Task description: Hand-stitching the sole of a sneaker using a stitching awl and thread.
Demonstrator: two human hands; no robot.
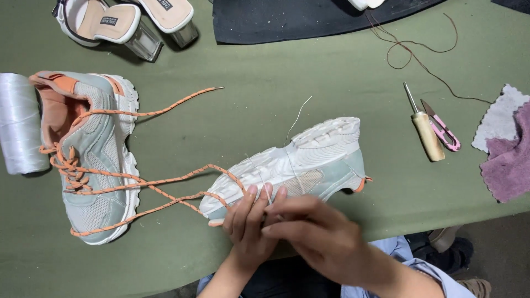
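Observation:
A pale grey-green sneaker (309, 160) with a thick white sole lies on its side near the front edge of the green table, sole turned away from me. My left hand (248, 221) grips its near side, fingers up against the upper. My right hand (314, 229) is pressed beside it, fingertips pinched at the sneaker's side where a thin white thread (298, 118) rises from the sole. Whether a needle is held is hidden. Orange laces (165, 182) run from this shoe toward the matching sneaker (91, 154) at the left.
A spool of white thread (19, 124) lies at the far left. Clear-heeled sandals (124, 22) and a black sheet (298, 19) sit at the back. An awl with wooden handle (426, 129), pink snips (441, 129), brown thread (419, 52) and purple and white cloths (508, 143) lie at the right.

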